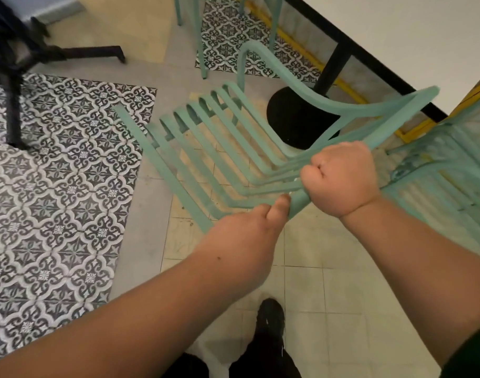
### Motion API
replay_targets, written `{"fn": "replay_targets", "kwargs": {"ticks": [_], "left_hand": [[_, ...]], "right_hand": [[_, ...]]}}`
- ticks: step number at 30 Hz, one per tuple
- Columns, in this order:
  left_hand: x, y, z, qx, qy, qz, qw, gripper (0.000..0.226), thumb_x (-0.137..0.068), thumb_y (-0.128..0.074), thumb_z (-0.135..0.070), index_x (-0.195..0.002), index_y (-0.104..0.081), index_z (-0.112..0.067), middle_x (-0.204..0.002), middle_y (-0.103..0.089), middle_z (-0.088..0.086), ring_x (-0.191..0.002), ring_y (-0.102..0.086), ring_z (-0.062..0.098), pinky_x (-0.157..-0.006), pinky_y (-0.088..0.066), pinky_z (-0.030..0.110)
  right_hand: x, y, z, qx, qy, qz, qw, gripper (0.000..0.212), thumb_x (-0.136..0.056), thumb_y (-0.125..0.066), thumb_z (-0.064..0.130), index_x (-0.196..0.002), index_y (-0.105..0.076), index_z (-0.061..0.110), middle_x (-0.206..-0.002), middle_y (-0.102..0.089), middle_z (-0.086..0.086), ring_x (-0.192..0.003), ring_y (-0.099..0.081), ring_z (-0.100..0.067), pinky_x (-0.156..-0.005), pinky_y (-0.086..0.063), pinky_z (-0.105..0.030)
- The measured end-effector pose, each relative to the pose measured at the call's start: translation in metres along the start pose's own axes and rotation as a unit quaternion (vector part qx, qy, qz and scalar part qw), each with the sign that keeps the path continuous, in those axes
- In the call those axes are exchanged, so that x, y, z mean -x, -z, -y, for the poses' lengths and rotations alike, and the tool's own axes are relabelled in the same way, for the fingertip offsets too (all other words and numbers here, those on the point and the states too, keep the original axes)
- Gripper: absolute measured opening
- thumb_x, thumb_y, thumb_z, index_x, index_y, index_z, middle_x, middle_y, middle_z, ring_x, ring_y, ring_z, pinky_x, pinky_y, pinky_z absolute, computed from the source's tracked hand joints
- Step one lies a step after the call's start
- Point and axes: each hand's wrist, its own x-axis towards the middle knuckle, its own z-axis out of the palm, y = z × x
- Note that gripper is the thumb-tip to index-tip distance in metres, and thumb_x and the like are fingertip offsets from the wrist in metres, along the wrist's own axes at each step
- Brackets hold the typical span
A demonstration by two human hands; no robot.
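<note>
Tiled floor (56,186) below, a tilted chair (383,106) is gripped by left hand (249,236) and right hand (342,178), seemingly mid-carry; level set-down is needed.

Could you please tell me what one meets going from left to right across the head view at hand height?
Patterned floor tiles → left hand → right hand, both gripping the mint chair → second mint chair.

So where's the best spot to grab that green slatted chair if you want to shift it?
Probably the top rail of the green chair, coming from behind and above. It is a slim bar that a fist closes round, as the right hand does; the left hand holds its nearer end.
</note>
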Motion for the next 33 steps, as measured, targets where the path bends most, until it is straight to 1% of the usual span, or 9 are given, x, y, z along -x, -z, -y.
{"fn": "replay_targets", "kwargs": {"ticks": [16,20,21,23,24,27,29,31,33], "left_hand": [[0.004,0.018,0.034,-0.035,-0.009,-0.002,0.999,0.076,-0.1,-0.044,-0.021,-0.157,0.003,-0.037,-0.132,-0.052,-0.011,-0.085,-0.043,0.01,-0.078,-0.049,0.03],[0.011,0.019,0.037,0.089,0.003,-0.012,0.996,0.065,-0.094,-0.052,-0.046,-0.152,-0.023,-0.043,-0.124,-0.054,-0.019,-0.088,-0.047,0.001,-0.077,-0.042,0.019],[0.013,0.022,0.038,0.189,0.045,0.002,0.981,0.06,-0.09,-0.056,-0.054,-0.146,-0.035,-0.045,-0.124,-0.054,-0.023,-0.094,-0.052,-0.002,-0.079,-0.043,0.017],[0.006,0.025,0.054,0.407,0.161,-0.015,0.899,0.047,-0.088,-0.059,-0.059,-0.131,-0.055,-0.041,-0.126,-0.058,-0.02,-0.108,-0.057,-0.001,-0.083,-0.046,0.019],[-0.002,0.022,0.068,0.442,0.217,-0.04,0.87,0.044,-0.091,-0.059,-0.055,-0.131,-0.057,-0.037,-0.129,-0.059,-0.014,-0.114,-0.056,0.005,-0.086,-0.046,0.022],[-0.024,0.012,0.11,0.369,0.326,-0.085,0.866,0.062,-0.093,-0.062,-0.041,-0.15,-0.042,-0.023,-0.15,-0.045,0.004,-0.134,-0.046,0.026,-0.11,-0.041,0.041],[-0.037,0.007,0.129,0.375,0.373,-0.11,0.841,0.064,-0.095,-0.062,-0.029,-0.152,-0.038,-0.013,-0.149,-0.043,0.007,-0.136,-0.044,0.032,-0.11,-0.037,0.041],[-0.048,-0.003,0.145,0.411,0.409,-0.124,0.805,0.059,-0.092,-0.061,-0.022,-0.146,-0.043,-0.006,-0.14,-0.048,0.009,-0.128,-0.05,0.036,-0.105,-0.041,0.04],[-0.061,-0.018,0.156,0.406,0.426,-0.116,0.8,0.069,-0.079,-0.059,-0.031,-0.142,-0.043,-0.007,-0.144,-0.046,0.015,-0.123,-0.051,0.04,-0.108,-0.044,0.047]], "right_hand": [[-0.007,-0.001,0.027,-0.002,-0.055,0.052,0.997,0.038,-0.078,-0.027,0.036,-0.044,-0.03,0.019,-0.046,-0.033,0.004,-0.05,-0.034,-0.02,-0.067,-0.02,-0.035],[-0.007,0.0,0.024,-0.022,-0.049,0.047,0.997,0.037,-0.079,-0.032,0.034,-0.045,-0.027,0.019,-0.046,-0.03,0.006,-0.048,-0.029,-0.012,-0.067,-0.017,-0.033],[-0.005,-0.001,0.022,-0.028,-0.044,0.046,0.998,0.038,-0.081,-0.036,0.033,-0.046,-0.028,0.019,-0.047,-0.031,0.006,-0.049,-0.03,-0.012,-0.067,-0.018,-0.033],[-0.004,-0.003,0.014,-0.081,-0.047,0.038,0.995,0.041,-0.086,-0.046,0.033,-0.049,-0.035,0.019,-0.051,-0.036,0.006,-0.055,-0.037,-0.011,-0.067,-0.022,-0.033],[-0.004,-0.001,0.008,-0.126,-0.056,0.031,0.99,0.041,-0.087,-0.049,0.034,-0.051,-0.04,0.019,-0.054,-0.039,0.006,-0.059,-0.041,-0.011,-0.066,-0.026,-0.033],[-0.013,0.005,-0.017,-0.192,-0.073,0.007,0.979,0.031,-0.088,-0.053,0.035,-0.063,-0.061,0.019,-0.07,-0.059,0.004,-0.082,-0.056,-0.017,-0.079,-0.042,-0.031],[-0.025,0.011,-0.033,-0.201,-0.079,-0.006,0.976,0.021,-0.087,-0.055,0.037,-0.077,-0.07,0.026,-0.085,-0.067,0.007,-0.1,-0.058,-0.018,-0.092,-0.04,-0.029],[-0.039,0.017,-0.039,-0.196,-0.068,0.005,0.978,0.031,-0.086,-0.052,0.046,-0.09,-0.076,0.027,-0.091,-0.066,0.008,-0.107,-0.055,-0.015,-0.095,-0.035,-0.027],[-0.047,0.019,-0.043,-0.173,-0.049,0.056,0.982,0.051,-0.084,-0.044,0.059,-0.101,-0.078,0.026,-0.095,-0.065,0.01,-0.11,-0.055,-0.016,-0.095,-0.038,-0.031]]}}
